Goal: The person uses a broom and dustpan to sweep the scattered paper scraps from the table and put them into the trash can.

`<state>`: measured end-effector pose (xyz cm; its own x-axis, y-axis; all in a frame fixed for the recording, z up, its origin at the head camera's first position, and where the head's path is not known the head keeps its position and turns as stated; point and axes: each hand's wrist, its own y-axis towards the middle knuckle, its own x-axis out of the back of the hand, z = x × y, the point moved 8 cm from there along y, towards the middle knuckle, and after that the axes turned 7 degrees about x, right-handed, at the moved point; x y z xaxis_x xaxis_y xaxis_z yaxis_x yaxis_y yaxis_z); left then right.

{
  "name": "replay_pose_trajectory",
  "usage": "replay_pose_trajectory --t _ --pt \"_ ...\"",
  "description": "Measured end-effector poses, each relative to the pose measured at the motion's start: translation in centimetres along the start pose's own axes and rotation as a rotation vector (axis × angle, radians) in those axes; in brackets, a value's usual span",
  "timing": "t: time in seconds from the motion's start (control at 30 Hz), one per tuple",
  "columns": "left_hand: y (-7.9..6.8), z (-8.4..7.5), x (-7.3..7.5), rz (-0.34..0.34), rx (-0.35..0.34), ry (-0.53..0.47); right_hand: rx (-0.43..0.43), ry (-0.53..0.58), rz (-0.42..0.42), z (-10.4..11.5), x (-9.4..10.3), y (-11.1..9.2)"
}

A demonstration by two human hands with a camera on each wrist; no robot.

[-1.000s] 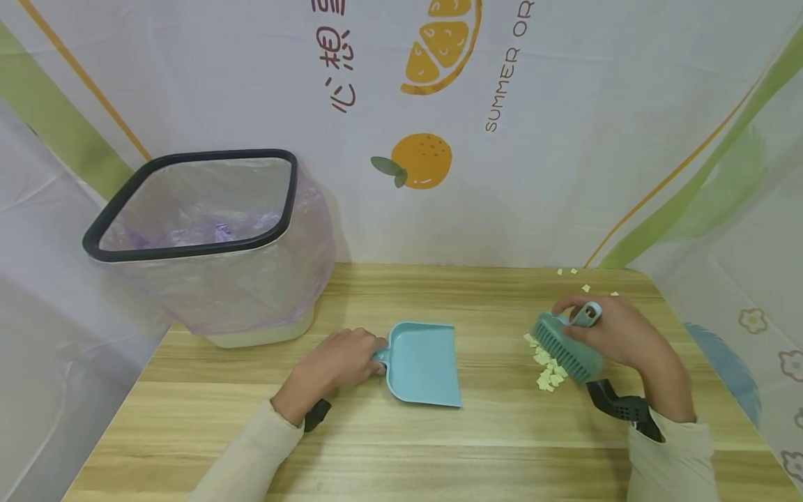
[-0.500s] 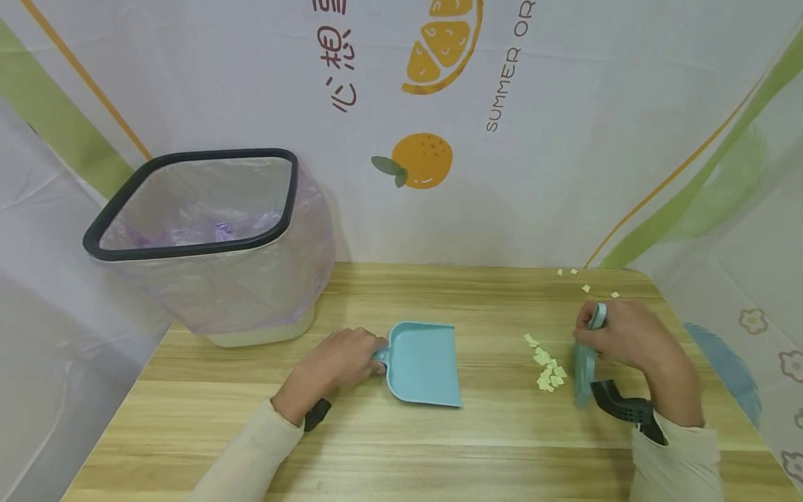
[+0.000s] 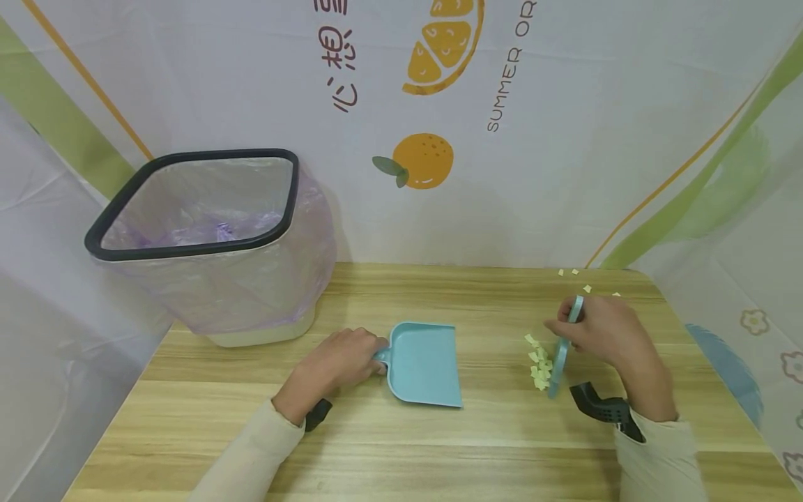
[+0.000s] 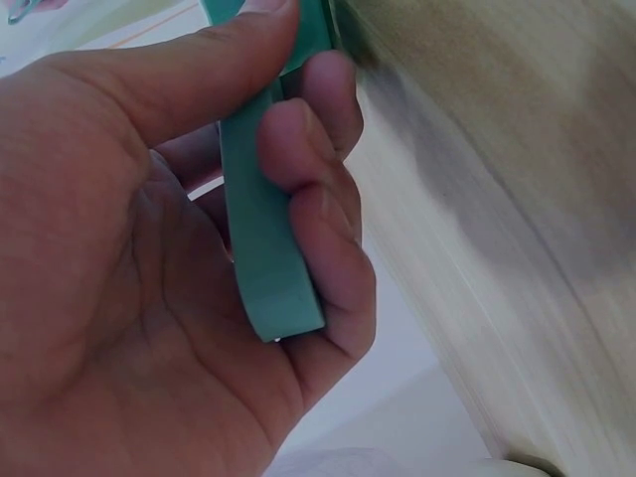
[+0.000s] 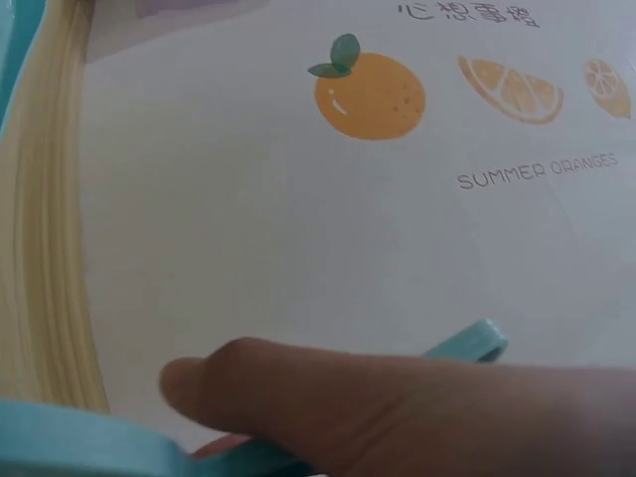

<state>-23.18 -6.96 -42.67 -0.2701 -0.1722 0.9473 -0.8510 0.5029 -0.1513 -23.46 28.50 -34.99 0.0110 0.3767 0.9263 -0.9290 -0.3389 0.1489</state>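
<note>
Bin (image 3: 188,252), bagged: upper left of frame. Left hand (image 3: 348,357), left of centre: curled round the handle (image 4: 260,229) of the dustpan (image 3: 424,364). Dustpan: centre, on the table (image 3: 389,457). Scraps (image 3: 539,368), right of centre: just beside the brush (image 3: 557,368). Brush: gripped in the right hand (image 3: 607,331).

One left hand (image 3: 343,357), one right hand (image 3: 608,331), one dustpan (image 3: 424,364), one brush (image 3: 558,367), one bin (image 3: 188,252) and one table (image 3: 439,453) show. Four scraps (image 3: 587,288) lie apart from one pile (image 3: 541,366), its overlapping pieces uncountable.

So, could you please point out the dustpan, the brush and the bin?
Dustpan (image 3: 423,364): head view, middle of its pan.
Brush (image 3: 559,362): head view, its body.
Bin (image 3: 194,251): head view, front of its rim.
</note>
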Motion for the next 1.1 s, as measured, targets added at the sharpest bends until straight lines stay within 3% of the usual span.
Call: replay_pose_trajectory --t 0.17,0.37,0.6,1.1 --pt "0.1 0.1 -0.1 0.006 0.009 0.003 0.037 -0.024 -0.096 1.0 0.3 0.5" --pt "0.1 0.1 -0.2 0.012 0.017 0.007 0.061 -0.044 -0.148 1.4 0.9 0.3" --pt "0.2 0.1 -0.3 0.016 0.019 -0.007 0.04 -0.035 -0.14 0.9 1.3 0.1" --pt "0.1 0.1 -0.2 0.015 0.026 -0.019 0.236 -0.009 -0.126 1.7 0.4 0.5"
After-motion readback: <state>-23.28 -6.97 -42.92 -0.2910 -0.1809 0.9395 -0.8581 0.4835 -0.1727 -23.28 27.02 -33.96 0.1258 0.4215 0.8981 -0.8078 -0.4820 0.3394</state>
